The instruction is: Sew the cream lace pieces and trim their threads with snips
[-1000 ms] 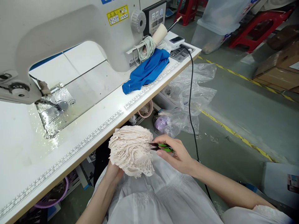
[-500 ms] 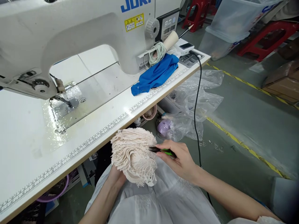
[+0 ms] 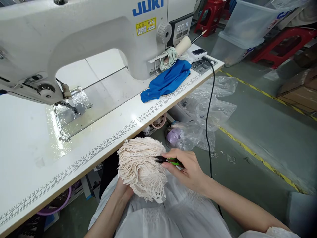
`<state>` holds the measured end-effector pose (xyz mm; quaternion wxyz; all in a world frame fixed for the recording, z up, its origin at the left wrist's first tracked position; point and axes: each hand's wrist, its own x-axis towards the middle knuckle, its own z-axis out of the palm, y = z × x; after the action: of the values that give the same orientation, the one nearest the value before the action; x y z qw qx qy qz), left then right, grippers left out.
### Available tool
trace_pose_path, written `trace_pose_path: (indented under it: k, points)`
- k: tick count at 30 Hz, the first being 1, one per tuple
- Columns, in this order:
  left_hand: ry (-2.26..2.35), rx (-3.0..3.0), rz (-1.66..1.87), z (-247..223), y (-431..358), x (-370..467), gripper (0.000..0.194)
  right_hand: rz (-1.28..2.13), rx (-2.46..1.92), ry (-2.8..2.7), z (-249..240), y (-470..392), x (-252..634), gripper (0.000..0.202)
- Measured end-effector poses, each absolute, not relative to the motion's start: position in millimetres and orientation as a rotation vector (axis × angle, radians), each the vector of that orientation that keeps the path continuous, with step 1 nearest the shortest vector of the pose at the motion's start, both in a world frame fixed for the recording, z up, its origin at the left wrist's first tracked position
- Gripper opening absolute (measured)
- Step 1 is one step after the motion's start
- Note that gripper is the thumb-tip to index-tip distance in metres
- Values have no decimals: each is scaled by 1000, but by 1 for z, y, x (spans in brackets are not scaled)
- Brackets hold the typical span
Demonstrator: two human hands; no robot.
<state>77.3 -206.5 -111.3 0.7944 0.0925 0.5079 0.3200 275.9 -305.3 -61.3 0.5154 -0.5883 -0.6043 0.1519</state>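
A thick bundle of cream lace (image 3: 142, 168) is held above my lap, its many folded layers stacked together. My left hand (image 3: 125, 190) grips it from below, with the fingers mostly hidden under the lace. In my right hand (image 3: 184, 165) are small thread snips (image 3: 173, 161) with black blades and a green part, pinched between thumb and fingers. The blade tips point left and lie against the right side of the lace.
A white sewing machine (image 3: 91, 36) stands on the table (image 3: 119, 127) ahead. Blue cloth (image 3: 167, 81) and a cord coil (image 3: 168, 59) lie near its base. A black cable (image 3: 209, 115) hangs right of the table, by plastic bags (image 3: 213, 105).
The snips and my right hand have shifted slightly left, the blade tips reaching further over the lace. The camera view has tilted a little, moving the machine slightly down and right.
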Motion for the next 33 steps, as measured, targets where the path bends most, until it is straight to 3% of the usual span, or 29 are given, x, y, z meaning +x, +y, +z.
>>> trace_pose_path:
  k: [7,19,33]
  points:
    - [1189,243,691,-104,-209,83,51,324,-1400,-1471,-57,-301,274,8]
    - [1176,265,585,-101,-210,83,46,368,-1353,-1379,-58,-300,271,4]
    - [1194,264,627,-103,-210,81,29,452,-1474,-1402,-58,-307,279,7]
